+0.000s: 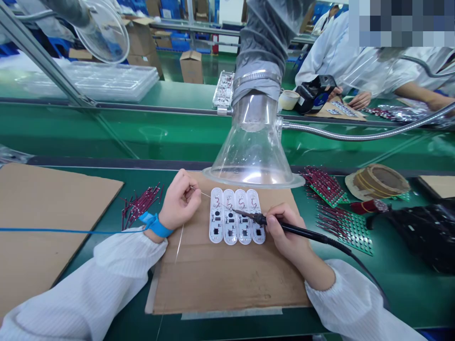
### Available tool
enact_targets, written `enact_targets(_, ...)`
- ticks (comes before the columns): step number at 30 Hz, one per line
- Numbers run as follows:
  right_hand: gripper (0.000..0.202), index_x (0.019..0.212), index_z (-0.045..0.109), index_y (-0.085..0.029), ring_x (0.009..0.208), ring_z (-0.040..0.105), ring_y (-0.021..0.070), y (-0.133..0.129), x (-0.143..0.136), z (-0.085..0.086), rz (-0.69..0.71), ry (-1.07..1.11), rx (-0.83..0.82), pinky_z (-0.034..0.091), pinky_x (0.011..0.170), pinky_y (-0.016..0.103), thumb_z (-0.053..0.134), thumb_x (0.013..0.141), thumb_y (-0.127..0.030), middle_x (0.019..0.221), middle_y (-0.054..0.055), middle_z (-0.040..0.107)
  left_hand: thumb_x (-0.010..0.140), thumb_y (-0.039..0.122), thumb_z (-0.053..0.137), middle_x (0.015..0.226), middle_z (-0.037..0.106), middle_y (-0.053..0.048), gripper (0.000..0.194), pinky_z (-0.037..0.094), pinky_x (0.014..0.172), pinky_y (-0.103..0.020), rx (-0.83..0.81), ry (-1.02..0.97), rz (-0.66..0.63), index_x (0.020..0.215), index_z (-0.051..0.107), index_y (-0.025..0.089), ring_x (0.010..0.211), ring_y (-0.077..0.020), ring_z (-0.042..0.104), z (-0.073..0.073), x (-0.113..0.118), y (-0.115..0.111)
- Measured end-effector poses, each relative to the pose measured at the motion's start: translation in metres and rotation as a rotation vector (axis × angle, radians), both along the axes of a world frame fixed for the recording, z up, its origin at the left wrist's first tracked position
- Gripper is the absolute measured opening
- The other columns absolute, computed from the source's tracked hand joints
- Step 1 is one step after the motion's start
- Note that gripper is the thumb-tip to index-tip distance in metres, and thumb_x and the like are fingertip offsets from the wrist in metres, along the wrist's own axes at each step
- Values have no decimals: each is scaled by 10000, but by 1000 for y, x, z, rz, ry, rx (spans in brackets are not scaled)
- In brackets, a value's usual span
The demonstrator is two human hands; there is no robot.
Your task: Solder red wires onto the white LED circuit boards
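Several white rounded circuit boards (230, 232) stand side by side on a brown cardboard sheet (231, 279), with short dark red wires on their upper parts. My left hand (180, 201), a blue strap round its wrist, pinches a thin solder wire (202, 192) just left of the boards; its end reaches over them. My right hand (287, 232) grips a black soldering iron (302, 231) from the right. The iron's tip lies over the second board from the left, close to the solder's end; whether they touch is too small to tell.
A clear fume hood (254, 156) hangs just beyond the boards. Red wire bundles (142, 203) lie left; green boards with red wires (359, 232), a tape roll (377, 182) and a black object (423, 232) lie right. Across the bench, people in white work.
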State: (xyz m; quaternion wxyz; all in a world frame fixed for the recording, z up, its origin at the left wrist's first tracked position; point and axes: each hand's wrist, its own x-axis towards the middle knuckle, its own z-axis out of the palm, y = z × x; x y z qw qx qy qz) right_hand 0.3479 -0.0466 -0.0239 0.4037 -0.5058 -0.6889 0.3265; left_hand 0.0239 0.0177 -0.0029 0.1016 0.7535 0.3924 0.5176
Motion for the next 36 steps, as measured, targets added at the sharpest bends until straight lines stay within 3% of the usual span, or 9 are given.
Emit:
enact_targets(11,285,957,654,-278,626,625,178,0,0,3,25,-23,-3,476,580,314,635,1101,-523,761,-8,681,917,57,599,737,417,38,207,340,583,-306,15,65,-37,860,507,232,679,-157,430,0,1,0)
enact_targets(18,278,959,647,-278,615,614,172,-2,0,3,-59,20,58,491,591,319,598,1124,-496,763,-11,666,920,53,569,776,438,26,207,339,577,-312,18,19,-14,852,492,234,676,-156,425,0,0,0)
enact_targets(29,324,940,656,-274,616,673,173,3,-16,17,40,-27,15,524,557,300,597,1114,-542,758,-3,695,908,67,571,758,442,19,208,355,592,-328,6,15,-14,839,483,241,690,-175,438,0,0,1)
enact_targets(36,276,952,675,-277,680,703,195,1,-13,17,42,-67,8,539,583,310,634,1100,-507,793,11,727,887,52,581,718,428,32,226,351,602,-334,-17,64,-32,824,475,242,686,-175,434,0,1,-1)
